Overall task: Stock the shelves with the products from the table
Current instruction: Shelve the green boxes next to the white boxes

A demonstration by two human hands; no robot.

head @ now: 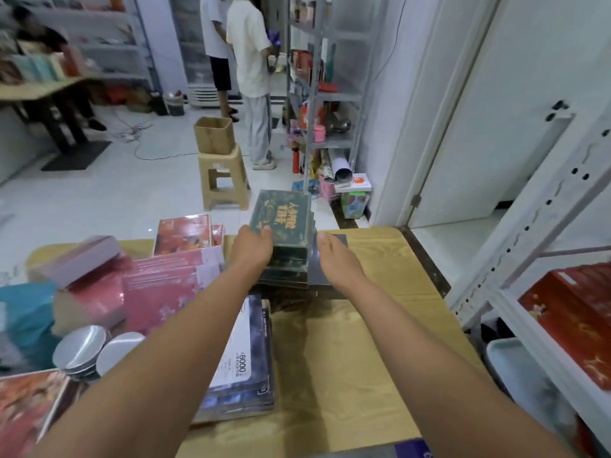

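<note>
A stack of dark green boxes (pixel 284 219) with gold lettering stands at the far edge of the wooden table (pixel 363 342). My left hand (pixel 253 249) grips the stack's left side, thumb on the top box. My right hand (pixel 337 259) holds the right side with the thumb up; its fingers are hidden behind the stack. A flat grey box (pixel 339 241) lies under the right hand. On the table's left are pink boxes (pixel 165 285), a pile of flat blue-grey packs (pixel 244 358) and silver tins (pixel 82 348). The white shelf (pixel 529 226) to my right holds red boxes (pixel 575 319).
Beyond the table a beige stool (pixel 224 180) carries a cardboard box (pixel 214 133). Two people (pixel 251 61) stand by a stocked metal rack (pixel 317 94) at the back. Another table (pixel 39 90) with goods is at the far left. Cables lie on the white floor.
</note>
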